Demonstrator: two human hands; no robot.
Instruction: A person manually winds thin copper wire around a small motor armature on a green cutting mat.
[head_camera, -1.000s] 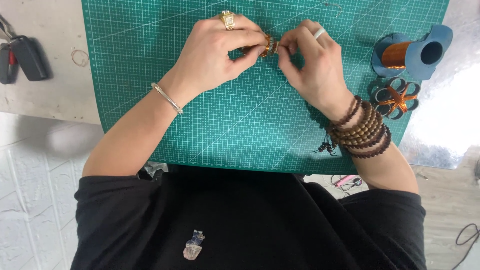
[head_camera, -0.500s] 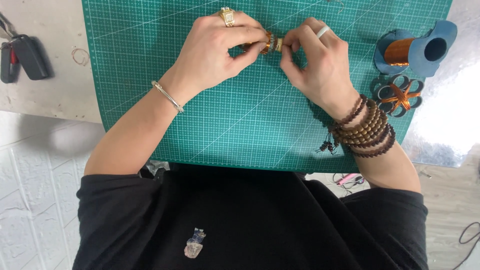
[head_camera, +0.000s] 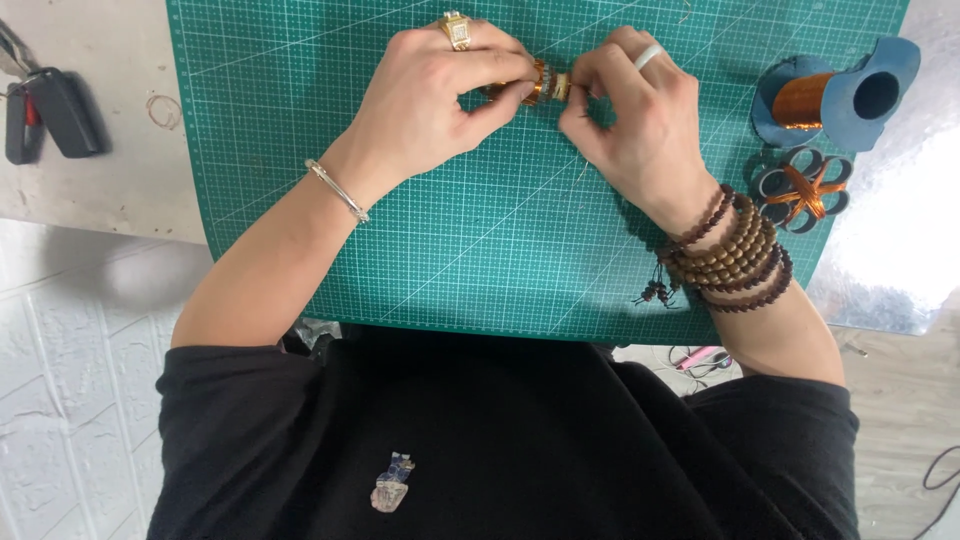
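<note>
Both of my hands meet over the far part of a green cutting mat (head_camera: 450, 250). My left hand (head_camera: 440, 95), with a gold ring and a thin bracelet on the wrist, pinches a small copper-wound coil piece (head_camera: 540, 82) between thumb and fingers. My right hand (head_camera: 635, 120), with a white ring and several strands of brown beads on the wrist, grips the same small piece from the right side. Most of the piece is hidden by my fingers.
A blue spool of copper wire (head_camera: 840, 95) lies at the mat's right edge, with a dark ring-shaped part wound with copper wire (head_camera: 800, 190) just below it. A black key fob (head_camera: 50, 115) rests on the grey table at the left. A shiny metal sheet (head_camera: 890, 250) lies right of the mat.
My hands stay at the same spot on the mat; the fingers shift slightly around the small coil piece. Nothing else has moved.
</note>
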